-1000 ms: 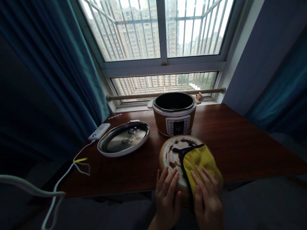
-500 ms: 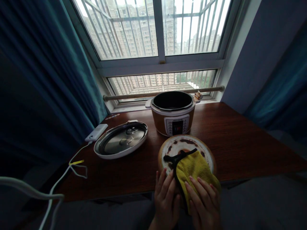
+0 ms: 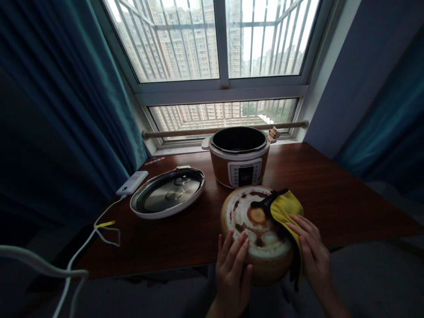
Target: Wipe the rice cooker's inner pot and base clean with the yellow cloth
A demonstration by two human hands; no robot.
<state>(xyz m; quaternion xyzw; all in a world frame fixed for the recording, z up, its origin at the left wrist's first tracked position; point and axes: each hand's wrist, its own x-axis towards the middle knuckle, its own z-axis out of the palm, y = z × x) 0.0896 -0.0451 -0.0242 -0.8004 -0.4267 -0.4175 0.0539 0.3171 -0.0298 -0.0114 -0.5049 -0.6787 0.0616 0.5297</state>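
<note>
An upturned inner pot (image 3: 258, 236) with tan sides lies at the table's front edge, its whitish bottom streaked with brown stains. My left hand (image 3: 232, 269) grips its near left side, fingers on the bottom and thumb along the wall. On the right side, my right hand (image 3: 313, 249) presses a yellow cloth (image 3: 287, 207) with black edging against the pot. The cloth drapes down over the pot's right wall. Just behind stands a brown and white electric cooker (image 3: 240, 161), uncovered, with a dark interior and a control panel facing me.
To the left, a round lid (image 3: 167, 194) rests with its shiny inner side up. Farther left lie a white power bank (image 3: 132, 182) and a white cable (image 3: 77, 254) with a yellow tie (image 3: 105, 224). A barred window (image 3: 225, 86) rises behind the wooden table (image 3: 314, 176).
My right hand has slid the yellow cloth from across the pot's bottom to its right side, uncovering the stained middle. The pot's near wall shows more now. My left hand stays nearly in place.
</note>
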